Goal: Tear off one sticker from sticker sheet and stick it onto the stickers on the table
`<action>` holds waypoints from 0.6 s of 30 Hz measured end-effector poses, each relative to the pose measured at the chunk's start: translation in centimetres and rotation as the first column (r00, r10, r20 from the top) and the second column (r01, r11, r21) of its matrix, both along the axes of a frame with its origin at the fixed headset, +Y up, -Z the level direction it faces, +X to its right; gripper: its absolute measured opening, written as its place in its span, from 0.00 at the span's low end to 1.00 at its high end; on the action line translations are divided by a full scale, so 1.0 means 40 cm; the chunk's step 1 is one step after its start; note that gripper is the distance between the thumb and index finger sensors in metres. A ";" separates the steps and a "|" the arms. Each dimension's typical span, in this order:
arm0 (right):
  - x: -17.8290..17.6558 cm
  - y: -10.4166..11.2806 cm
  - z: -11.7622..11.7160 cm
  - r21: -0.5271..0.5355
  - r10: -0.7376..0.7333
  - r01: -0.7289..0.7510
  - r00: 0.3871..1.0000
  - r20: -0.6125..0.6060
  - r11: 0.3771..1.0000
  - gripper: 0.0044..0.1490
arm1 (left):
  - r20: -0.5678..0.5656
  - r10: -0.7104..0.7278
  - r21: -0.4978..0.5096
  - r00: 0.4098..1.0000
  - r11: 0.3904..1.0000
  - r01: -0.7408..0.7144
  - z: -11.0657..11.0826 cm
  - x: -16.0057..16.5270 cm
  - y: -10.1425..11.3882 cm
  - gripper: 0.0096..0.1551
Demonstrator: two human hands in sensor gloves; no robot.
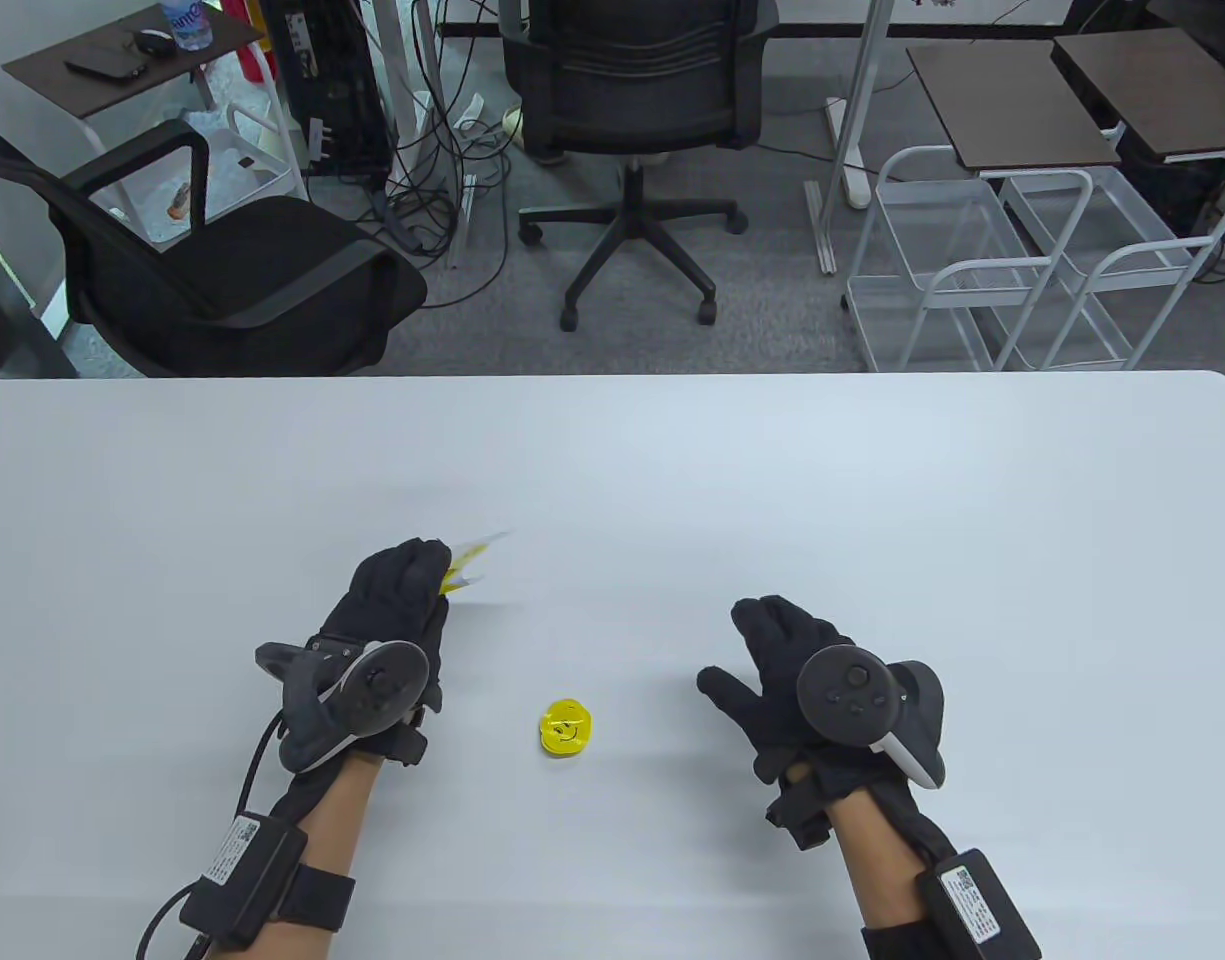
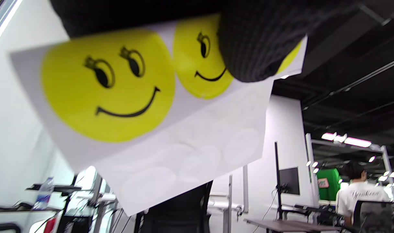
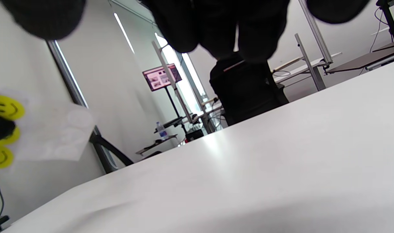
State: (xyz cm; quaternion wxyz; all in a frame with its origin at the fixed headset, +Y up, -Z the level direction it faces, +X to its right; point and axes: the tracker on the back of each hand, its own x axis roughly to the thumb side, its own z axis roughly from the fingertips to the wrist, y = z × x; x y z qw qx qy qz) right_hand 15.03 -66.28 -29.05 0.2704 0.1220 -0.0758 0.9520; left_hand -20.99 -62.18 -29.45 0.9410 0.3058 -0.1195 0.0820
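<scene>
A plain white table (image 1: 612, 450) fills the lower half of the table view; beyond its far edge stand a black armchair (image 1: 222, 270) at the left, a wheeled office chair (image 1: 637, 110) in the middle and white wire carts (image 1: 1012, 270) at the right, on grey carpet.

The left hand (image 1: 397, 610) hovers above the table with its fingers (image 2: 248, 42) pinched on the sticker sheet (image 2: 171, 106). Two yellow smiley stickers remain on the sheet, one partly hidden under a fingertip; pale rings mark bare spots on the backing. In the table view the sheet is blurred and mostly covered by the glove.

Between the hands, a small pile of yellow smiley stickers (image 1: 567, 727) lies on the table near its front edge; their overlap is hard to make out.

The right hand (image 1: 802, 670) hangs apart from everything, fingers spread, holding nothing.
</scene>
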 end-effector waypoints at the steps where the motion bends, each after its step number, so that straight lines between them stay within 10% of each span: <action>1: 0.000 0.000 0.000 0.001 0.000 0.000 1.000 0.003 1.000 0.55 | 0.017 0.001 0.025 1.000 1.000 -0.001 0.015 0.010 0.012 0.31; 18: -0.014 -0.003 0.013 -0.065 -0.309 0.307 0.951 -0.026 0.950 0.53 | 0.166 -0.104 0.118 0.981 0.989 0.085 0.124 0.124 -0.033 0.31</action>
